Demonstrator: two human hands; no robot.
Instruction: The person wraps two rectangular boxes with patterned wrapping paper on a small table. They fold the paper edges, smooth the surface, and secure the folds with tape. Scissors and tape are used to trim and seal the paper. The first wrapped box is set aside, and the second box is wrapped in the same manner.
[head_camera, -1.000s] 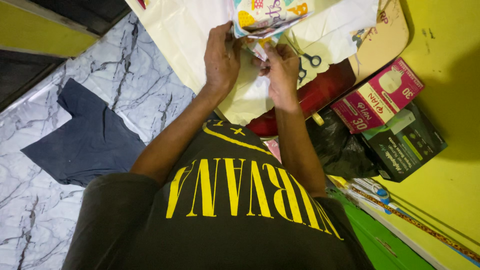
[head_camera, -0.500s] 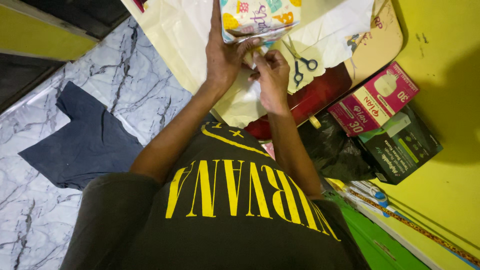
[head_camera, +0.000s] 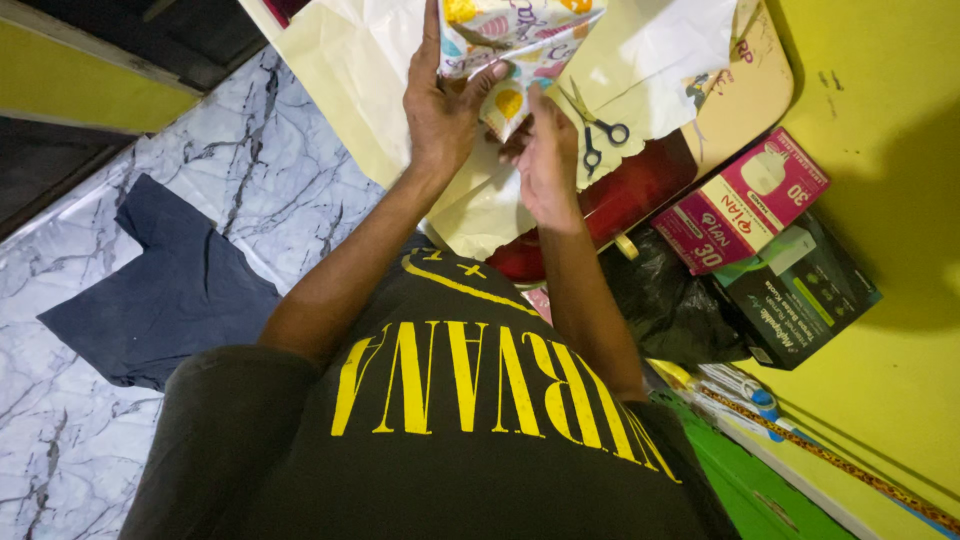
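Parcel (head_camera: 510, 30) in patterned gift paper sits at top centre of the frame, partly cut off by the upper edge. A loose triangular flap of its paper hangs down toward the person. Paper looks thin, light and easily creased or torn; likely a firmer thing inside, though what it is cannot be told. Best taken by the body of the parcel with a flat palm, and by the flap's edge with a light pinch, not a pull.

Left hand (head_camera: 440, 105) is spread against the parcel's near side, thumb pressed on the paper, fingers apart and reaching up along its left edge. Right hand (head_camera: 548, 150) is just beside it, fingers together at the flap's lower tip; whether they pinch the paper or only touch it, I cannot tell.

Under the parcel: cream sheet (head_camera: 350, 70) spread over a tabletop (head_camera: 760, 80). Scissors (head_camera: 598, 125) lie on the sheet just right of the right hand, blades closed.

Right of frame: pink box (head_camera: 745, 205), dark green box (head_camera: 800, 295), black bag (head_camera: 675, 300). Left: marble-pattern floor (head_camera: 260, 150) with a dark cloth (head_camera: 160, 290) lying on it.
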